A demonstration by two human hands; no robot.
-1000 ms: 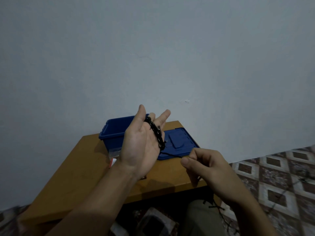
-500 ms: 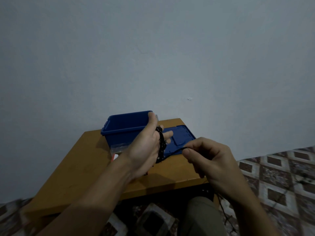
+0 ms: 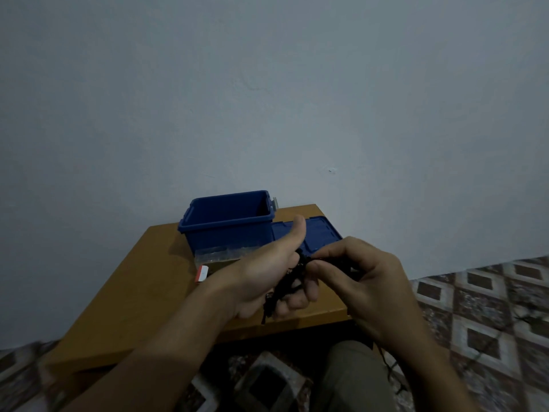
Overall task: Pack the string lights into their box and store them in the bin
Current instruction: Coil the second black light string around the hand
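Black string lights [image 3: 289, 288] are wound in a coil around my left hand [image 3: 267, 273], whose fingers curl over the coil with the thumb pointing up. Just to the right, my right hand [image 3: 361, 281] pinches the strand where it meets the coil. A loose length of the wire [image 3: 389, 364] hangs down past my right wrist toward the floor. The open blue bin [image 3: 227, 223] stands at the back of the wooden table [image 3: 142, 289], its blue lid [image 3: 319, 233] lying flat to the right. A clear-topped box with a red and white end [image 3: 208, 261] lies in front of the bin.
The table stands against a plain grey wall. Patterned floor tiles [image 3: 481, 307] spread out to the right and below. My knee in olive trousers [image 3: 353, 379] shows under the table's front edge.
My left hand has dropped from upright with spread fingers to a lower pose curled over the coil. My right hand has come up and left to meet it at the coil.
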